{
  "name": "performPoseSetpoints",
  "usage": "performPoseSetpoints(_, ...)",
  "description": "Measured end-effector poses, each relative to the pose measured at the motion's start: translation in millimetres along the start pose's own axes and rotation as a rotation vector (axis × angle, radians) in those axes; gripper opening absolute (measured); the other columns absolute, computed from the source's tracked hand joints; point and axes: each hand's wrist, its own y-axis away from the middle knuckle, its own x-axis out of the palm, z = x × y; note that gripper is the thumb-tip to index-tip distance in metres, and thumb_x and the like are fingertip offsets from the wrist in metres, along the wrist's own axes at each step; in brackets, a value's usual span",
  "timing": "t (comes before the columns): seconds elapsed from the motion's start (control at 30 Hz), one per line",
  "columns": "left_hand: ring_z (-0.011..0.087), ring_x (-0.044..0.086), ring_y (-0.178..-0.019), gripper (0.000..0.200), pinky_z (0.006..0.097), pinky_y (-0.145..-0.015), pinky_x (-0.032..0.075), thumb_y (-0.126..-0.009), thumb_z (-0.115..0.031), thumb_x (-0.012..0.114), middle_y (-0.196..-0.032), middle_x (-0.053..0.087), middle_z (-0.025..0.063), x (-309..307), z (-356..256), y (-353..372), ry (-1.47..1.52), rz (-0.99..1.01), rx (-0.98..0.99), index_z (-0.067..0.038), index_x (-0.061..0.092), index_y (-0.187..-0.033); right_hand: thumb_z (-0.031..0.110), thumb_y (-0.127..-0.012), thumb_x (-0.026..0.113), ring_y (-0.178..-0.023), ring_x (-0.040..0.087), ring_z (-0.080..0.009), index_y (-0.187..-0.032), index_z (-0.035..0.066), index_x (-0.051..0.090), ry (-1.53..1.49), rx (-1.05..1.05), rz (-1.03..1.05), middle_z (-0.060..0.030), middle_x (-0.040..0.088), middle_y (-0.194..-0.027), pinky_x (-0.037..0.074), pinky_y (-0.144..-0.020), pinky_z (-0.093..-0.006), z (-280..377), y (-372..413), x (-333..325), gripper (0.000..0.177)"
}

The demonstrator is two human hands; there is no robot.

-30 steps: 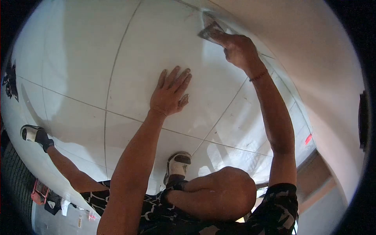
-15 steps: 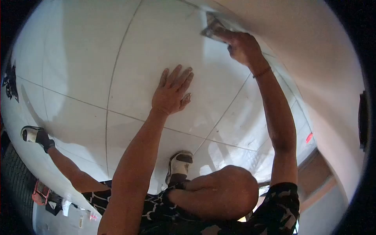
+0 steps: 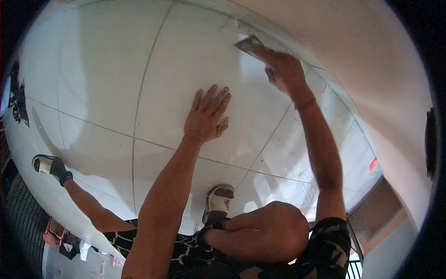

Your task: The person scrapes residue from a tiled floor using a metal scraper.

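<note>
My left hand (image 3: 206,114) lies flat on the pale tiled floor (image 3: 107,74), fingers stretched out and slightly spread, with whitish residue on the fingertips. My right hand (image 3: 285,72) is wrapped round a putty knife (image 3: 251,44) with a flat, wide metal blade. The blade is close over the tile near the foot of the wall, beside a whitish patch (image 3: 241,30) along the wall edge. Its handle is mostly hidden inside my fingers.
A smooth pale wall (image 3: 362,83) curves along the right. My shoes (image 3: 218,200) stand on the tiles. A small red object (image 3: 373,164) lies by the wall at right. At lower left are a red item (image 3: 54,232) and dark items; a dark torn-looking piece (image 3: 18,95) is at far left.
My right hand has drawn the putty knife slightly back from the wall edge. The left hand stays flat on the floor. The whole view has shifted a little.
</note>
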Motion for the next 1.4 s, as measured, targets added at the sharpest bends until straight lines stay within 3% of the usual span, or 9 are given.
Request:
performPoseSetpoints(0.13,0.0282,0.029,-0.129,0.064,0.0524,-0.106,0.021,-0.075,-0.032,0.059,-0.141,0.032,0.0036,-7,-4,-3,-0.024,0.025,-0.006,-0.011,0.039,-0.132,0.004,-0.073,0.058,-0.069,0.059,-0.0170,-0.118,0.016,0.054,0.173,0.230,-0.274,-0.0008,0.062,-0.111,0.048,-0.063,-0.0311,23,75,33,0.047)
performPoseSetpoints(0.33,0.0305,0.028,-0.129,0.059,0.0530,-0.106,0.019,-0.078,-0.032,0.057,-0.139,0.035,0.0064,-1,4,-12,-0.067,-0.019,-0.023,-0.010,0.040,-0.131,0.010,-0.075,0.061,-0.071,0.058,-0.0184,-0.109,0.013,0.061,0.160,0.216,-0.487,-0.0047,0.062,-0.108,0.047,-0.062,-0.0286,32,92,75,0.034)
performPoseSetpoints(0.4,0.0347,0.026,-0.129,0.060,0.0523,-0.106,0.016,-0.081,-0.035,0.055,-0.140,0.033,0.0090,-1,30,-41,-0.123,-0.377,-0.428,-0.010,0.038,-0.132,0.014,-0.074,0.063,-0.070,0.057,-0.0169,-0.108,0.013,0.061,0.138,0.205,-0.534,-0.0032,0.063,-0.106,0.046,-0.061,-0.0286,29,91,80,0.034)
performPoseSetpoints(0.43,0.0377,0.023,-0.130,0.062,0.0549,-0.106,0.013,-0.083,-0.041,0.052,-0.143,0.029,0.0096,-14,47,-63,-0.162,-0.400,-0.388,-0.011,0.036,-0.134,0.019,-0.074,0.065,-0.069,0.055,-0.0154,-0.108,0.014,0.061,0.128,0.179,-0.558,-0.0017,0.063,-0.104,0.044,-0.059,-0.0285,28,94,82,0.034)
performPoseSetpoints(0.53,0.0440,0.012,-0.132,0.075,0.0649,-0.102,0.005,-0.082,-0.062,0.042,-0.149,0.013,0.0077,-41,80,-124,-0.474,-0.229,-0.310,-0.017,0.026,-0.140,0.013,-0.074,0.063,-0.072,0.059,-0.0181,-0.099,0.012,0.063,0.110,0.235,-0.534,-0.0029,0.064,-0.100,0.046,-0.060,-0.0308,30,93,80,0.025)
performPoseSetpoints(0.63,0.0455,0.004,-0.133,0.084,0.0699,-0.098,0.000,-0.078,-0.071,0.039,-0.150,0.006,0.0056,-33,81,-148,-0.401,-0.124,-0.306,-0.022,0.019,-0.142,0.012,-0.072,0.063,-0.071,0.058,-0.0178,-0.097,0.012,0.063,0.088,0.242,-0.554,-0.0023,0.064,-0.098,0.046,-0.059,-0.0309,29,94,83,0.025)
performPoseSetpoints(0.73,0.0471,0.005,-0.132,0.087,0.0705,-0.098,0.002,-0.075,-0.069,0.045,-0.149,0.011,0.0089,-31,80,-147,-0.399,-0.141,-0.296,-0.023,0.018,-0.143,0.018,-0.070,0.067,-0.072,0.056,-0.0155,-0.106,0.013,0.061,0.107,0.251,-0.531,-0.0008,0.062,-0.100,0.044,-0.061,-0.0293,29,93,85,0.037)
performPoseSetpoints(0.97,0.0484,0.004,-0.132,0.090,0.0724,-0.095,-0.001,-0.074,-0.073,0.044,-0.149,0.011,0.0090,-19,54,-148,-0.351,-0.164,-0.292,-0.022,0.017,-0.143,0.012,-0.070,0.064,-0.072,0.059,-0.0169,-0.097,0.013,0.063,0.108,0.282,-0.524,-0.0009,0.063,-0.101,0.045,-0.059,-0.0298,32,93,82,0.027)
performPoseSetpoints(1.4,0.0458,0.010,-0.131,0.085,0.0737,-0.094,0.006,-0.081,-0.061,0.044,-0.147,0.015,0.0108,-9,44,-152,-0.348,-0.199,-0.209,-0.005,0.020,-0.140,0.019,-0.070,0.066,-0.075,0.056,-0.0169,-0.101,0.014,0.062,0.098,0.330,-0.513,-0.0014,0.061,-0.105,0.044,-0.062,-0.0315,32,93,88,0.031)
